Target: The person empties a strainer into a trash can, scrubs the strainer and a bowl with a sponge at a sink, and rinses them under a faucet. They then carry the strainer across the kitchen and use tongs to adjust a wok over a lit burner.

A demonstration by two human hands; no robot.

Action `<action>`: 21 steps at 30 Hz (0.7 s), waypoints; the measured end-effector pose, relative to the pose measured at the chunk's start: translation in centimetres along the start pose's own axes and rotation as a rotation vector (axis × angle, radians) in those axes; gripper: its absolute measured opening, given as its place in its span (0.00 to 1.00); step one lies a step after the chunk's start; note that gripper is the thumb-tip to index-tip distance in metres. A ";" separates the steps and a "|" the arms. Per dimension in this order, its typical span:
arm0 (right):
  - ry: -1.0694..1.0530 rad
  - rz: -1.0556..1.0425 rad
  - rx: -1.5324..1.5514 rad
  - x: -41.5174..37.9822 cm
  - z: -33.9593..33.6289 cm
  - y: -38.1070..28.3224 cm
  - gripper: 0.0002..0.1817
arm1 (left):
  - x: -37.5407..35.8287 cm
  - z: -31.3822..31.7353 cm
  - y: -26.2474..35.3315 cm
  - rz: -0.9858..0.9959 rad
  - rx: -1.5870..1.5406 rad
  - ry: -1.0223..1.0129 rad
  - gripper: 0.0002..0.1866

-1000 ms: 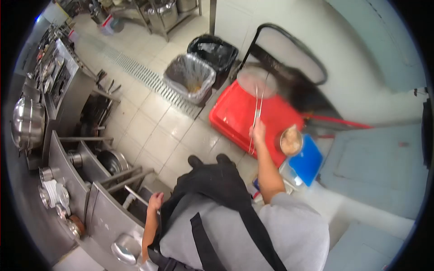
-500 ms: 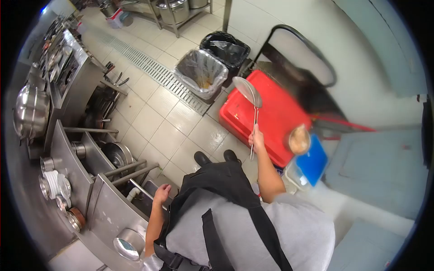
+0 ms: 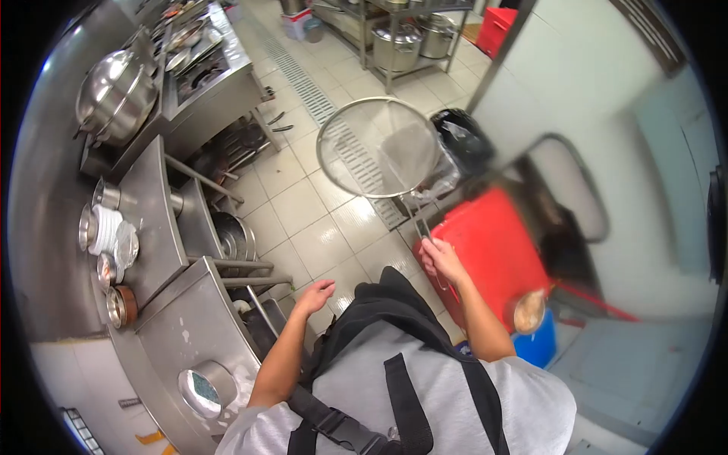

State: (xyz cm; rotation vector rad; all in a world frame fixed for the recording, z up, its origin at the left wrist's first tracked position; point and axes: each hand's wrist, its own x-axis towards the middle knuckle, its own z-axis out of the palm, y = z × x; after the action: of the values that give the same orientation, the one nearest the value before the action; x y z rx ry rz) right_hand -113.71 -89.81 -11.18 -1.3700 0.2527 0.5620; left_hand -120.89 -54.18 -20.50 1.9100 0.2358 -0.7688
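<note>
My right hand [image 3: 441, 259] is wrapped round the wire handle of a large round mesh strainer [image 3: 379, 148]. The strainer is held up in front of me, its face turned towards the camera, and the floor drain and part of a lined bin show through the mesh. Beneath my right hand is a big red plastic lid or box top [image 3: 493, 254]. My left hand [image 3: 315, 296] hangs in the air beside the steel counter, holding nothing, its fingers loosely bent.
Steel counters [image 3: 201, 318] run along the left, bearing a metal pot [image 3: 208, 388] and stacked bowls [image 3: 110, 231]. A black-lined bin [image 3: 462, 140] stands ahead. At right are a bowl of pale food [image 3: 528, 311] and a blue board [image 3: 537, 341]. Large pots [image 3: 396, 47] sit on a far rack.
The strainer has swung up and left, its mesh now turned to face me. My left hand has moved forward and right, away from the counter. My view has turned left and tipped up.
</note>
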 end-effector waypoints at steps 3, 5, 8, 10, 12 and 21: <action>-0.093 0.055 -0.123 1.7 1.8 -0.3 0.19 | 1.4 -0.5 2.0 0.067 -0.035 -0.025 0.20; -0.142 0.095 -0.133 3.4 2.9 -1.2 0.19 | 2.7 -1.0 3.2 0.094 -0.015 -0.037 0.20; -0.222 0.142 -0.121 7.2 3.8 -3.1 0.19 | 5.1 -2.5 5.3 0.148 -0.012 -0.065 0.19; -0.278 0.169 -0.092 9.7 4.2 -4.9 0.18 | 6.7 -3.9 7.4 0.152 -0.034 -0.143 0.18; -0.320 0.143 -0.076 12.9 4.2 -6.7 0.17 | 8.4 -5.5 10.7 0.161 -0.038 -0.132 0.18; -0.267 -0.039 -0.069 29.6 1.4 -20.9 0.14 | 24.1 -15.4 21.7 0.216 0.122 -0.097 0.22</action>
State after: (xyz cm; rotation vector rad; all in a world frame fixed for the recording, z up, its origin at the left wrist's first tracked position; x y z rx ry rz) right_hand -78.17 -83.60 -7.52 -1.3467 -0.0100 0.7191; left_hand -85.48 -54.85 -14.66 1.9670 -0.0790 -0.7411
